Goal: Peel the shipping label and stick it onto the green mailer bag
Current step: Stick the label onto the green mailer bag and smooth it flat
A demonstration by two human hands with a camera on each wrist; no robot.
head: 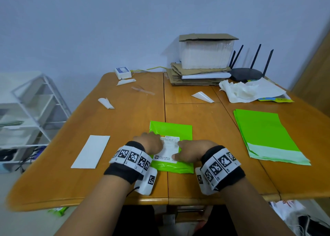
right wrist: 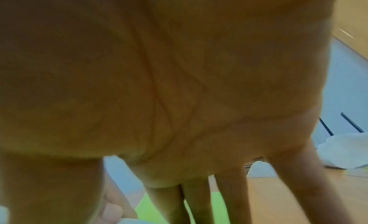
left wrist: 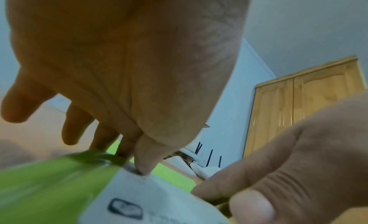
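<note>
Both hands (head: 151,143) press label (head: 170,146) on mailer (head: 169,128).

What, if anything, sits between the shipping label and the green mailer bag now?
Nothing visible. The shipping label already lies on the green mailer bag, with the left hand and right hand pressing it down directly.

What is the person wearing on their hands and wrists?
Bare hands, no sleeves. Each wrist has a black band ringed with white tiles printed with black square codes. A white camera pod hangs from each; a thin black cable trails from the left wrist. The right wrist matches.
</note>
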